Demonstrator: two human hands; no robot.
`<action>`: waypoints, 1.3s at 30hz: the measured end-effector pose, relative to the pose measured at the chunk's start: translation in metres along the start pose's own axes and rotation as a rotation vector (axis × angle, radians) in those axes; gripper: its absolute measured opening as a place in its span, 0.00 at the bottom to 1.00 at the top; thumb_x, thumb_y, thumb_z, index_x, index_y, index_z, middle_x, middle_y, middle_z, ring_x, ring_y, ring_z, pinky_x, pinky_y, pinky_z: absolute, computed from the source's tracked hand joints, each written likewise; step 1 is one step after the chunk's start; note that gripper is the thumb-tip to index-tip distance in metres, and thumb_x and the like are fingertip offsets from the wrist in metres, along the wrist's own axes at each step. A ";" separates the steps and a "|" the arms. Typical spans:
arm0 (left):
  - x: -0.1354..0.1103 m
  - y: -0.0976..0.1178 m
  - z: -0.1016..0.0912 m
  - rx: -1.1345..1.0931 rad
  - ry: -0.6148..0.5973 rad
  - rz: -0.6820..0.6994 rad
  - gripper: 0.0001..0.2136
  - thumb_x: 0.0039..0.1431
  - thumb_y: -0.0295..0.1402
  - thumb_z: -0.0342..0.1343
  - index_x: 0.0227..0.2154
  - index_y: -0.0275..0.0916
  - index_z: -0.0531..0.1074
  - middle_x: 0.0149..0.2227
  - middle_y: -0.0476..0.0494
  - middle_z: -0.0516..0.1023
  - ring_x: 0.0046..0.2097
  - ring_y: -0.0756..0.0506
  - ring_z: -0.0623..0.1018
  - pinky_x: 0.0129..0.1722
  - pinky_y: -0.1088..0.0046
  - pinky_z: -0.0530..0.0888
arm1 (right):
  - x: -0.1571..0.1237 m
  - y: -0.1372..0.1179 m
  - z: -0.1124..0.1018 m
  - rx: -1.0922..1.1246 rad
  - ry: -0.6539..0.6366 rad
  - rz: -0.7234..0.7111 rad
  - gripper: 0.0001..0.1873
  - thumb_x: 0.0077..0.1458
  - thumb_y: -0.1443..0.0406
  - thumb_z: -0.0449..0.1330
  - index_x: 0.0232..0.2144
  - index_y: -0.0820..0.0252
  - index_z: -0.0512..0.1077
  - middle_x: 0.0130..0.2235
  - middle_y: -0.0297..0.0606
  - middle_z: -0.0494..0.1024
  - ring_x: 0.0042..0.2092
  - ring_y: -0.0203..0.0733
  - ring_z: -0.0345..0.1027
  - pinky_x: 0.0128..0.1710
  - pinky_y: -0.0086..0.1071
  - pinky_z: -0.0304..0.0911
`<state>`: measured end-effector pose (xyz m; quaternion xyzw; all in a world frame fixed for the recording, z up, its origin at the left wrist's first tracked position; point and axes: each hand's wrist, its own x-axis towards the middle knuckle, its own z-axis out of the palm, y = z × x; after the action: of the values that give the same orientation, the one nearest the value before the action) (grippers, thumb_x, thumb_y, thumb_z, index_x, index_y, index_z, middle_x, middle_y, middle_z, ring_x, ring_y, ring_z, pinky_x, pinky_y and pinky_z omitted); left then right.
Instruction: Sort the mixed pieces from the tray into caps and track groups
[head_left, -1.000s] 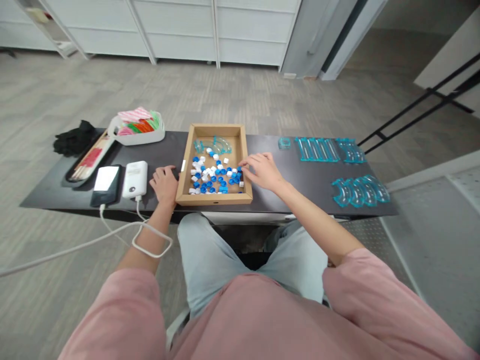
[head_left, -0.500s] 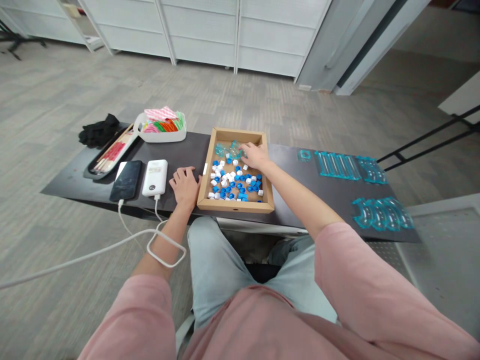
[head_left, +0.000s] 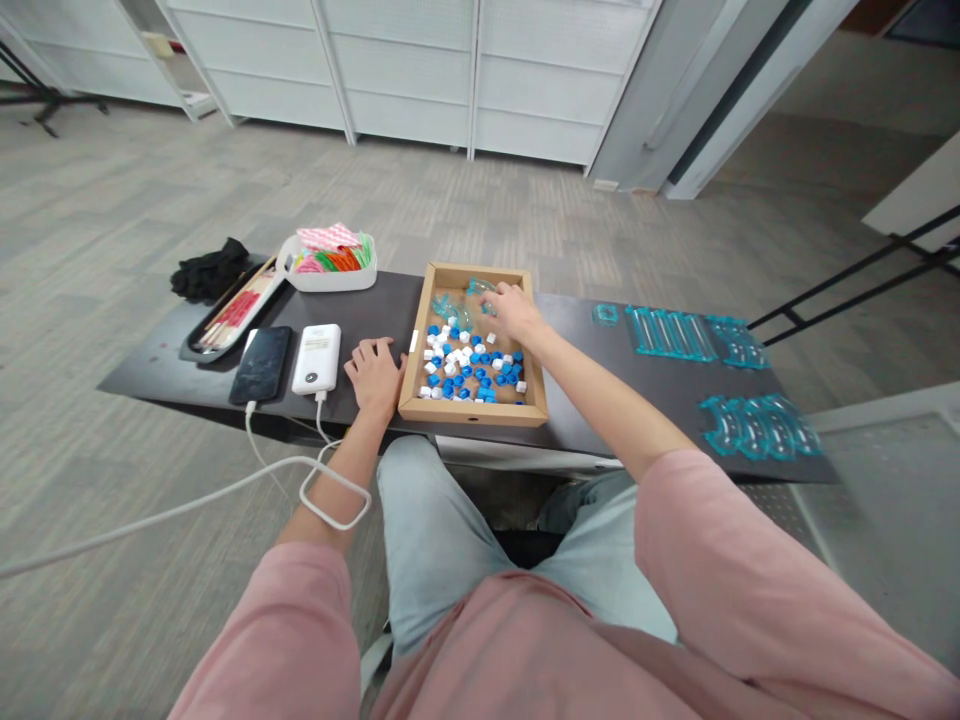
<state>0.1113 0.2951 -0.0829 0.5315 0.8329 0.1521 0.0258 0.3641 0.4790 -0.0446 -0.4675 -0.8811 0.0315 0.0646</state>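
A shallow cardboard tray (head_left: 474,410) stands on the dark table (head_left: 585,400) in front of me. Several small blue and white pieces (head_left: 469,362) lie in it, with a few clear teal curved pieces (head_left: 448,303) at its far end. My right hand (head_left: 512,311) reaches into the far right of the tray, fingers curled around a clear teal curved piece. My left hand (head_left: 374,373) rests flat on the table just left of the tray, fingers spread, holding nothing.
Left of my left hand lie a white power bank (head_left: 316,358) and a phone (head_left: 260,364), both with cables. Farther left are a black tray of sticks (head_left: 229,316), a white tub of coloured items (head_left: 330,262) and black gloves (head_left: 208,270). Teal pieces (head_left: 671,332) lie in rows at right.
My right hand moved from the tray's near right rim to its far end and closed on a teal piece. The left hand stayed put. The view shifted left.
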 end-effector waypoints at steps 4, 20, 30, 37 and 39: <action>0.000 -0.001 -0.004 -0.073 -0.032 0.023 0.23 0.82 0.37 0.53 0.71 0.32 0.74 0.71 0.19 0.72 0.70 0.26 0.69 0.67 0.47 0.63 | -0.033 0.016 -0.028 0.116 0.141 -0.019 0.24 0.73 0.66 0.62 0.67 0.53 0.82 0.60 0.51 0.81 0.59 0.60 0.77 0.63 0.49 0.73; 0.020 -0.010 0.020 -0.015 0.039 -0.126 0.33 0.76 0.38 0.33 0.68 0.33 0.77 0.74 0.11 0.71 0.75 0.18 0.70 0.68 0.29 0.66 | -0.363 0.112 -0.008 -0.066 0.087 0.547 0.27 0.77 0.64 0.62 0.74 0.52 0.80 0.58 0.52 0.83 0.58 0.61 0.78 0.65 0.51 0.75; 0.009 -0.005 0.005 -0.051 0.004 -0.125 0.38 0.69 0.41 0.34 0.76 0.40 0.72 0.78 0.13 0.67 0.80 0.19 0.66 0.68 0.26 0.63 | -0.402 0.134 0.004 -0.107 0.118 0.685 0.30 0.79 0.61 0.56 0.76 0.60 0.76 0.60 0.59 0.83 0.60 0.67 0.73 0.63 0.55 0.71; 0.015 -0.006 0.012 0.005 0.018 -0.135 0.32 0.74 0.36 0.36 0.73 0.39 0.73 0.76 0.15 0.69 0.78 0.20 0.68 0.68 0.30 0.65 | -0.395 0.117 -0.012 -0.105 0.151 0.682 0.33 0.79 0.55 0.58 0.79 0.58 0.73 0.62 0.58 0.83 0.62 0.71 0.71 0.62 0.58 0.69; 0.012 -0.001 0.004 0.020 -0.001 -0.163 0.31 0.77 0.33 0.34 0.71 0.36 0.74 0.75 0.14 0.69 0.76 0.20 0.68 0.69 0.33 0.65 | -0.381 0.106 -0.018 -0.073 0.187 0.625 0.32 0.80 0.53 0.57 0.78 0.58 0.73 0.60 0.57 0.84 0.61 0.70 0.72 0.61 0.57 0.67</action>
<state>0.1064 0.3060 -0.0855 0.4623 0.8749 0.1407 0.0331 0.6651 0.2226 -0.0717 -0.7180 -0.6859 -0.0249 0.1156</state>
